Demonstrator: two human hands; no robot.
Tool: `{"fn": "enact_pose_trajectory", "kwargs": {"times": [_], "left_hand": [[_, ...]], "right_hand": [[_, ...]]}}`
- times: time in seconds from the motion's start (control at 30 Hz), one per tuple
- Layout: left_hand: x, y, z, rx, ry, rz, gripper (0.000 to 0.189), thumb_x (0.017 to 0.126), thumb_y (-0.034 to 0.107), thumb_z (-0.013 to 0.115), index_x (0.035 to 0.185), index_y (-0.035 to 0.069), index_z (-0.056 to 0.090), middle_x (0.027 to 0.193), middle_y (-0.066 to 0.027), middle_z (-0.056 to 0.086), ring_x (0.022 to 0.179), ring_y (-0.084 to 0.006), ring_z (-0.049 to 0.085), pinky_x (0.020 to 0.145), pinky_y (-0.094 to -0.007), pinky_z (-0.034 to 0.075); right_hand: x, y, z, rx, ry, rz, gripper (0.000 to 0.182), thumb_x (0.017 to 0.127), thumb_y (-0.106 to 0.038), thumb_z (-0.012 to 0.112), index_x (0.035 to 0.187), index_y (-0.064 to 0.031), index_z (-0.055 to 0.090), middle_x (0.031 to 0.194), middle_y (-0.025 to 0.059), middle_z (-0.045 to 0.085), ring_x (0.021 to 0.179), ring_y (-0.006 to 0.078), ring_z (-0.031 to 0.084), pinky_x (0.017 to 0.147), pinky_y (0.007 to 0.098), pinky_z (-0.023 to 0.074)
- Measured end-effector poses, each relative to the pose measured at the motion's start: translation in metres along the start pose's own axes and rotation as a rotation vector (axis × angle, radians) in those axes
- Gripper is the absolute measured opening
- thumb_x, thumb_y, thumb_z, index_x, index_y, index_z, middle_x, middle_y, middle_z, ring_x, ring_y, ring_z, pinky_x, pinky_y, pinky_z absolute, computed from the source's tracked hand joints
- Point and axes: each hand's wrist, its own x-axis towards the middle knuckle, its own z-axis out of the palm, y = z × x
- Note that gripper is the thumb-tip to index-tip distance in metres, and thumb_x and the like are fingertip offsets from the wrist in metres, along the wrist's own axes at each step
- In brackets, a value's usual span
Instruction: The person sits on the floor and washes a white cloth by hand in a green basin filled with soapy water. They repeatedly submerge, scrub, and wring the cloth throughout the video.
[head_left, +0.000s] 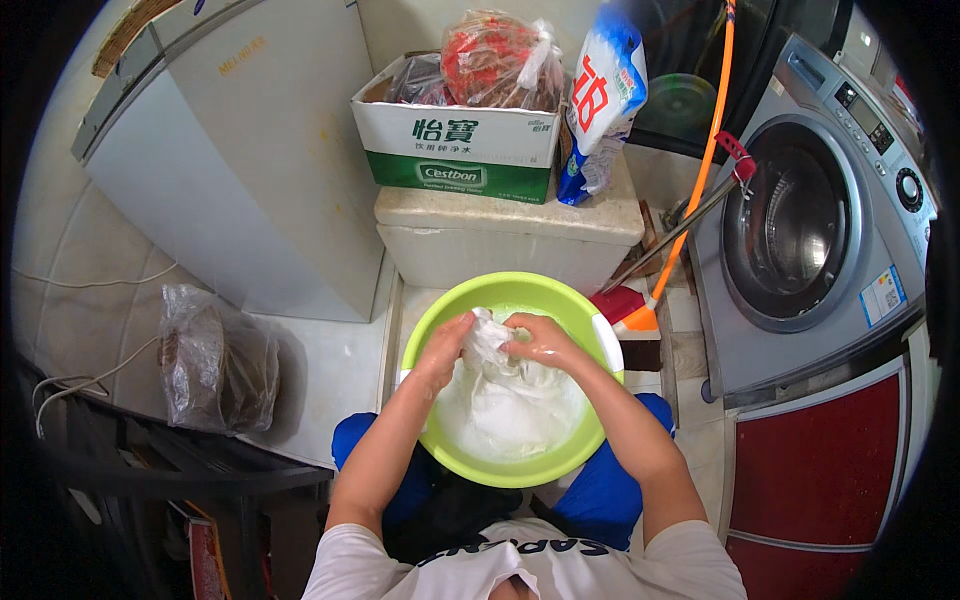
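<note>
Between my knees stands a lime-green plastic basin (431, 324) with white handles, holding sudsy water. A wet white cloth (517, 401) lies partly in the foam, and a bunched portion of it is raised above the water. My left hand (444, 346) grips that raised portion from the left. From the right, my right hand (541, 341) pinches the same bunch between thumb and fingers. Foam hides the lower part of the cloth, so its full shape cannot be made out.
Behind the basin, a white chest (510, 232) bears a cardboard carton (457, 146) of bagged goods and a detergent bag (600, 105). An orange-handled broom (701, 187) leans at right, before a front-loading washing machine (795, 217). A refrigerator (247, 172) and a plastic-wrapped bundle (217, 360) stand left.
</note>
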Motion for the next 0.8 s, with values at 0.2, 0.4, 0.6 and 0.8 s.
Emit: {"fn": "enact_pose_trajectory", "kwargs": {"times": [0.2,0.4,0.6,0.8], "left_hand": [[0.0,-0.001,-0.002,-0.191,0.061,0.064,0.038,0.087,0.033,0.038,0.111,0.006,0.05,0.11,-0.0054,0.051,0.104,-0.0172,0.044,0.086,-0.0338,0.034],[-0.004,0.002,0.001,-0.244,0.063,0.11,0.032,0.087,0.03,0.04,0.106,0.007,0.053,0.1,-0.0022,0.054,0.091,-0.0128,0.048,0.08,-0.0282,0.035],[-0.002,-0.006,0.005,-0.016,0.29,0.275,0.02,0.081,0.019,0.052,0.097,0.007,0.055,0.087,-0.0006,0.055,0.081,-0.0093,0.048,0.073,-0.0258,0.038],[-0.004,-0.008,0.022,0.141,0.147,0.296,0.02,0.077,0.014,0.058,0.093,0.004,0.052,0.087,-0.0028,0.053,0.082,-0.0127,0.05,0.074,-0.0253,0.04]], "right_hand": [[-0.002,-0.004,-0.008,0.474,0.04,0.043,0.023,0.076,-0.022,0.06,0.086,-0.0014,0.056,0.076,0.0017,0.057,0.07,0.0087,0.051,0.063,0.0243,0.0404],[-0.003,0.003,-0.012,0.55,0.167,0.028,0.019,0.081,-0.021,0.052,0.078,-0.002,0.057,0.071,-0.0039,0.052,0.066,0.0039,0.044,0.061,0.0193,0.0357],[-0.006,0.006,-0.016,0.663,0.226,0.053,0.019,0.082,-0.018,0.052,0.072,-0.0027,0.056,0.067,-0.0059,0.05,0.063,0.0029,0.042,0.059,0.0185,0.034],[-0.006,0.012,-0.004,0.628,0.243,0.141,0.014,0.079,-0.014,0.054,0.073,-0.0021,0.056,0.07,-0.0032,0.053,0.067,0.0045,0.047,0.062,0.0199,0.0378]]}}
